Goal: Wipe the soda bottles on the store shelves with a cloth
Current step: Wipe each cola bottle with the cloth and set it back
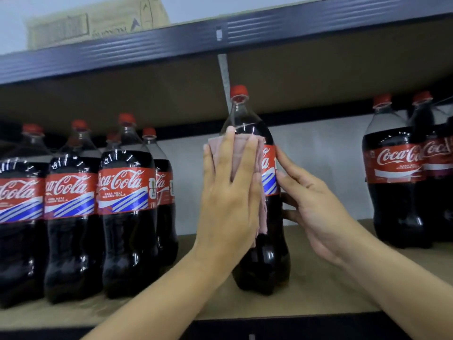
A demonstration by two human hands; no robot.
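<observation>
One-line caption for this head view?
Left hand presses a pink cloth against a cola bottle standing on the shelf; right hand steadies it.

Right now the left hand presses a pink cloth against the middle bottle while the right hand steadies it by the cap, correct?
Not quite: in the head view the right hand steadies the bottle at its label side, not the cap. The left hand does press the cloth on it.

"Coca-Cola" on red bottle labels (122, 190), "RASA ASLI KURANG GULA" beneath, cardboard box (98, 20) print unreadable

left hand (228, 192) flat, right hand (311, 200) cupped
</observation>
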